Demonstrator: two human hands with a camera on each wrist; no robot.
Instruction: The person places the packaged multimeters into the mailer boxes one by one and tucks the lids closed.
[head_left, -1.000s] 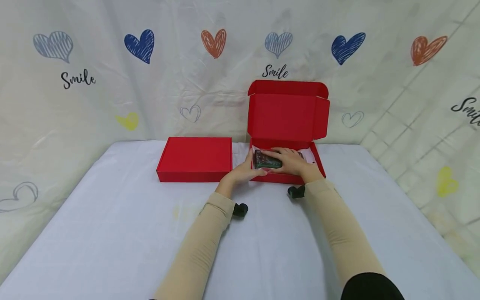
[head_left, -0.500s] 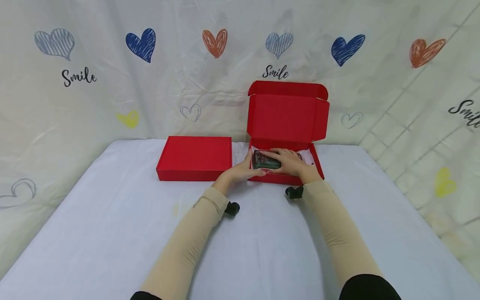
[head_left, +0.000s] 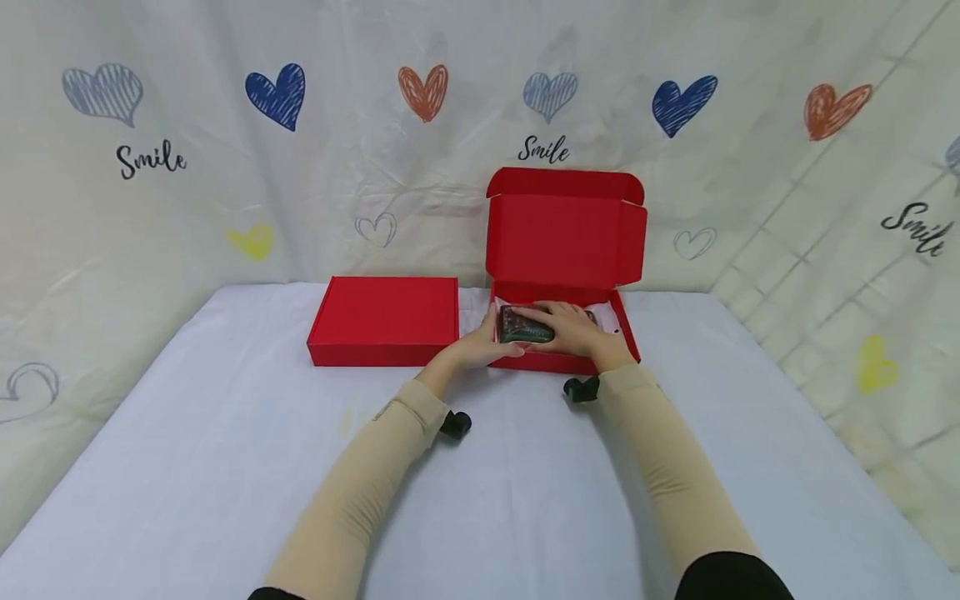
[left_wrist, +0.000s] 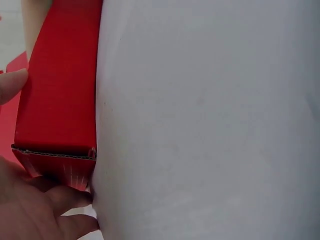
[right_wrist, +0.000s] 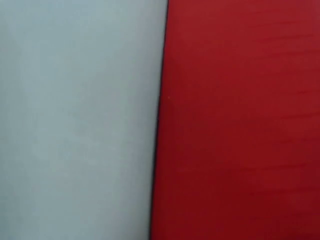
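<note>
An open red cardboard box (head_left: 566, 237) stands at the back right of the table, its lid raised. Inside lies a dark, glossy, greenish-brown packet (head_left: 525, 327) on pale lining (head_left: 606, 318). My right hand (head_left: 573, 330) lies over the packet and grips it, with spread fingers across its top and the thumb at the near side. With my left hand (head_left: 472, 347) I hold the box's left front corner, fingers along the side wall and thumb (left_wrist: 14, 85) at the front wall's top edge. The right wrist view shows only the box's red front wall (right_wrist: 235, 120) and white cloth.
Left of the open box, close to my left hand, sits a closed red box (head_left: 386, 312). White cloth (head_left: 495, 517) covers the table, and a white curtain (head_left: 315, 192) printed with hearts hangs behind. Black wrist cameras (head_left: 454, 425) stick out below both wrists.
My left forearm has swung somewhat to the left, while both hands stay at the open box. The head view has shifted slightly. The packet keeps its place in the box.
</note>
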